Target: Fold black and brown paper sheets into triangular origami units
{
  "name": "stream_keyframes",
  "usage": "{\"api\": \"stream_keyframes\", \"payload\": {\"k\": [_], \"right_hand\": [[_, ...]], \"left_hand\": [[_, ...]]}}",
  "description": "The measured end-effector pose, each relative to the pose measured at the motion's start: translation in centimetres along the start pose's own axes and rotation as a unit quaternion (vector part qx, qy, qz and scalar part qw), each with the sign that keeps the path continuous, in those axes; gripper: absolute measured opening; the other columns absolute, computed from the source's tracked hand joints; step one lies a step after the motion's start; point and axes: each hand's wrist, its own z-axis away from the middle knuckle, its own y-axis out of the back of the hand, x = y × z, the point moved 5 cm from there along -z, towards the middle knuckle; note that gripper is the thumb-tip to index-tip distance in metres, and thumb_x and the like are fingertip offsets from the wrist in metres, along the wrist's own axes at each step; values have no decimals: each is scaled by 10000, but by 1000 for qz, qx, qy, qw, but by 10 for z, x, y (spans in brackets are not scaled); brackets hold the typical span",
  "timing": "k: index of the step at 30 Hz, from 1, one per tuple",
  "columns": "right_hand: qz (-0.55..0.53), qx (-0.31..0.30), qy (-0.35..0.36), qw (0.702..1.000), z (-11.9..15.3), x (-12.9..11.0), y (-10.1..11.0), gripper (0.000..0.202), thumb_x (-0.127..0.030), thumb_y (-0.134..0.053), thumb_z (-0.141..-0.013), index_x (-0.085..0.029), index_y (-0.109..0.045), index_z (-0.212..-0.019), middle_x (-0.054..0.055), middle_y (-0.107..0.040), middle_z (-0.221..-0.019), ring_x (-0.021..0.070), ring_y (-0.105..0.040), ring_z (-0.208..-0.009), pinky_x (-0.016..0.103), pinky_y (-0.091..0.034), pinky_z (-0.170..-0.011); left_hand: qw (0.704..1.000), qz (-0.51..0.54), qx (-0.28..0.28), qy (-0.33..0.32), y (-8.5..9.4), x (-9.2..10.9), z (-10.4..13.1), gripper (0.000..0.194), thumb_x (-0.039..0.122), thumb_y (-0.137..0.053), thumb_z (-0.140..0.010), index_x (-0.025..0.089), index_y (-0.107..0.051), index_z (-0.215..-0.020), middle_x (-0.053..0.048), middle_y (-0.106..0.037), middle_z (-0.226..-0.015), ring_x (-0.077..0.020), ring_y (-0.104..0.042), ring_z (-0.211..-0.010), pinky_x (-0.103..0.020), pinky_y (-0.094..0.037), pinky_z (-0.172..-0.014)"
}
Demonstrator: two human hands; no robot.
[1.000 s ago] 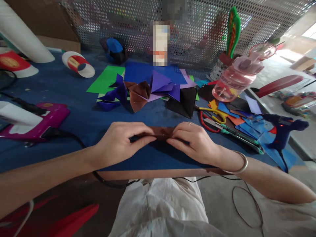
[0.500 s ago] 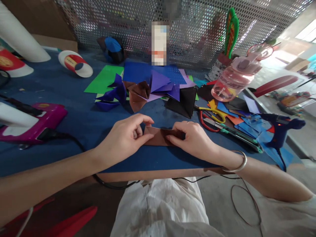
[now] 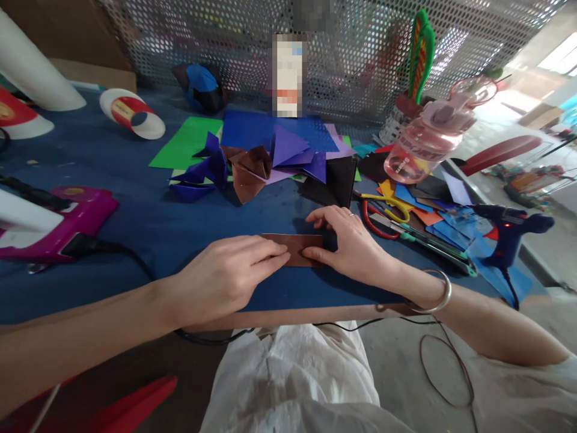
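a brown paper strip (image 3: 295, 245), matte and rectangular, is lying on the blue tabletop (image 3: 189, 219) near its front, under a person's two hands. the left hand (image 3: 228, 267) is resting its fingers close together on the strip's left end; from where i am standing, i cannot tell whether they are gripping. the right hand (image 3: 349, 243) is holding thumb and fingers apart, its thumb touching the strip's right end. beyond, a creased, folded brown paper piece (image 3: 250, 174) is sitting beside pointed purple paper (image 3: 288, 147), before a perforated metal panel (image 3: 360, 66). a see-through pink bottle (image 3: 421, 143) is carrying lettering i cannot surely read; a white tube (image 3: 108, 105) is wearing a red label (image 3: 125, 112), its print too small. blue surface is running between the strip and the brown front edge (image 3: 288, 319); red-and-yellow scissors (image 3: 383, 197) are bounding the right.
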Motion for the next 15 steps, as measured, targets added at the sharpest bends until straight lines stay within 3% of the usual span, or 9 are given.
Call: {"api": "stream_keyframes", "payload": {"k": [4, 9, 15], "right_hand": [[51, 7, 21, 998, 1, -13, -9, 379, -374, -674, -891, -218, -561, -1217, 111, -640, -1175, 315, -568, -1089, 471, -432, -890], [86, -4, 29, 996, 3, -19, -13, 443, -369, -626, -919, -185, -531, -1311, 144, -606, -1273, 333, -540, -1146, 493, -436, -911], [86, -31, 19, 996, 11, -10, -3, 512, -417, -612, -953, -176, -493, -1389, 150, -572, -1364, 335, -532, -1196, 525, -438, -981]], "left_hand": [[1000, -1, -24, -19, -1, 2, 1, 528, 37, -377, -926, 237, -687, -1305, -61, -746, -1238, -195, -692, -1151, -326, -555, -1061], [998, -16, -35, -56, 1, 5, 3, 502, 39, -393, -919, 140, -664, -1329, -114, -729, -1280, -220, -663, -1237, -336, -542, -1096], [998, 31, -44, -23, 2, 0, 20, 578, 32, -386, -917, 169, -545, -1456, -79, -581, -1502, -214, -541, -1401, -364, -472, -1186]]}}
